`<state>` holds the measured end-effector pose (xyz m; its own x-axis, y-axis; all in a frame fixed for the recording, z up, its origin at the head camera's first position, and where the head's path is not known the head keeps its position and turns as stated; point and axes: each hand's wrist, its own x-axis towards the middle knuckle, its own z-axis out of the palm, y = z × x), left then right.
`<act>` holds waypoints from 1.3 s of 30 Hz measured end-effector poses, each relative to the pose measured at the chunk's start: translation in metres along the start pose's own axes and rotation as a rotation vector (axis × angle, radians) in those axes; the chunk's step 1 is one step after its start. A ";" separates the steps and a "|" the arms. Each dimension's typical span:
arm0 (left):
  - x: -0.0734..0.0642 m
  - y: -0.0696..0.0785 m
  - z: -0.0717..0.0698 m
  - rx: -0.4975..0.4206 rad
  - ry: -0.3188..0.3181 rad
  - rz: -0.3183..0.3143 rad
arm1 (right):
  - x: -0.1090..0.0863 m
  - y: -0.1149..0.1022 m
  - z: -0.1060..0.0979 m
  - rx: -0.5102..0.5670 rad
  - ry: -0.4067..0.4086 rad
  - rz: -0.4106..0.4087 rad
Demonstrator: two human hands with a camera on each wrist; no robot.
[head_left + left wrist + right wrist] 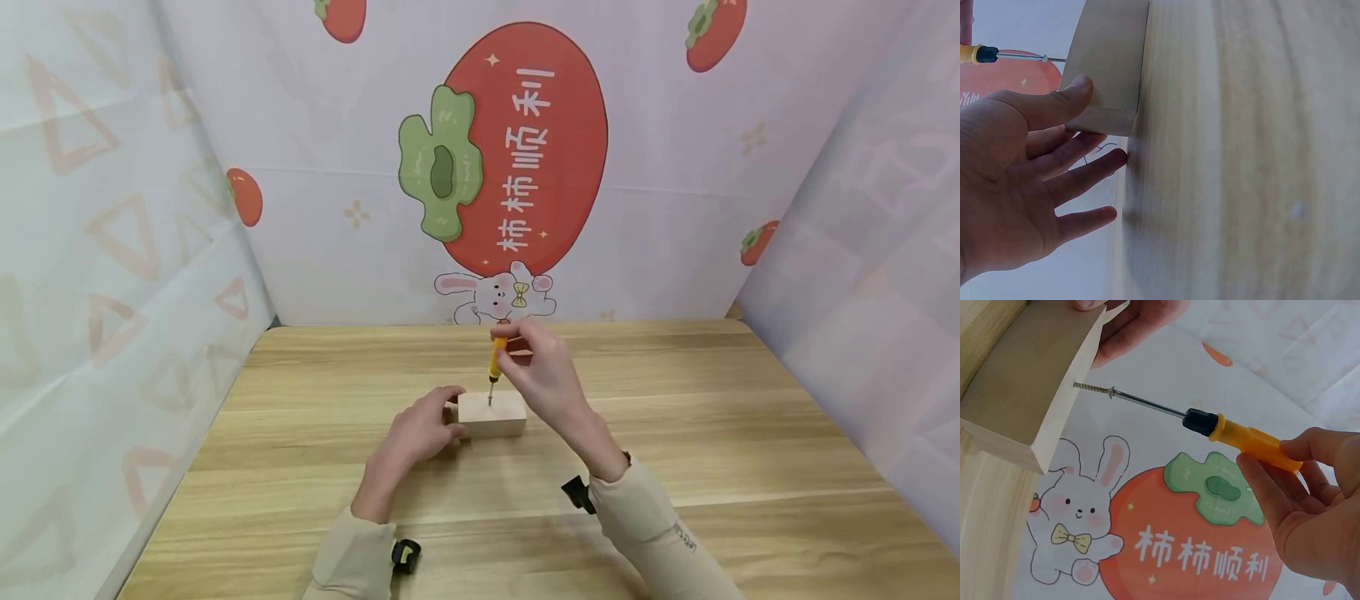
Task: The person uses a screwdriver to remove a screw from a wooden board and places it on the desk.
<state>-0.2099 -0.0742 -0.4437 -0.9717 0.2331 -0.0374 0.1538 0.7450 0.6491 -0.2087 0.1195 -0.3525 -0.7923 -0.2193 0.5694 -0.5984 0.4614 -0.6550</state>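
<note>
One wooden block (491,415) lies on a wood-grain table (675,400). One screw (1094,389) stands on the block's upper face, point to the wood and most of its thread exposed; how deep it sits cannot be told. Above the block, one screwdriver (1250,445), with a yellow handle and black collar, meets the screw's head with its tip, leaning a little to the right. No brand can be read on it.

Two hands are at work. At the block's left end, the left hand (423,429) pinches the wood between thumb and forward fingers, its last two fingers spread apart. Above the block and to its right, the right hand (547,371) has thumb and fingers clamped on the handle.

Nearer the person than the block are two beige sleeves (637,517), each with one black device (406,556) at the wrist; small lettering on the right sleeve is illegible.

Beyond the block hangs a backdrop (337,108) bearing one large persimmon (558,158) lettered 柿柿顺利, four small persimmons (246,197) and one rabbit (495,296) with a yellow bow.
</note>
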 end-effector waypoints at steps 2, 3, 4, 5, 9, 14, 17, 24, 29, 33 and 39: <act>0.000 0.000 0.000 0.000 -0.001 0.001 | 0.000 0.001 0.001 -0.001 -0.006 0.007; 0.000 0.000 0.000 0.001 -0.001 0.001 | 0.000 0.001 0.001 -0.004 -0.006 0.006; 0.000 0.000 0.001 0.003 -0.001 0.002 | 0.001 0.001 0.001 -0.008 -0.005 0.009; 0.000 0.000 0.001 0.004 -0.001 0.002 | 0.001 0.002 0.001 -0.014 -0.001 0.009; 0.001 0.000 0.002 0.009 -0.001 0.007 | 0.001 0.004 0.001 -0.071 0.050 -0.007; 0.001 -0.001 0.003 0.008 0.004 0.008 | 0.000 0.007 -0.001 -0.089 0.092 -0.036; 0.001 -0.001 0.003 0.006 0.006 0.003 | 0.000 0.006 -0.002 -0.070 0.087 -0.041; 0.001 -0.001 0.002 0.006 0.007 -0.004 | -0.001 0.004 -0.002 0.034 0.038 -0.003; 0.000 -0.001 0.002 0.016 0.000 -0.018 | 0.000 0.005 0.002 0.102 0.011 0.027; 0.000 -0.001 0.002 0.026 0.000 -0.015 | 0.000 0.007 0.004 0.034 0.033 0.003; 0.001 -0.002 0.003 0.026 -0.001 -0.010 | 0.001 0.003 0.003 -0.118 0.086 -0.028</act>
<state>-0.2108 -0.0735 -0.4469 -0.9731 0.2261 -0.0450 0.1483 0.7633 0.6288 -0.2115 0.1180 -0.3557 -0.7591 -0.1611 0.6307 -0.5980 0.5552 -0.5780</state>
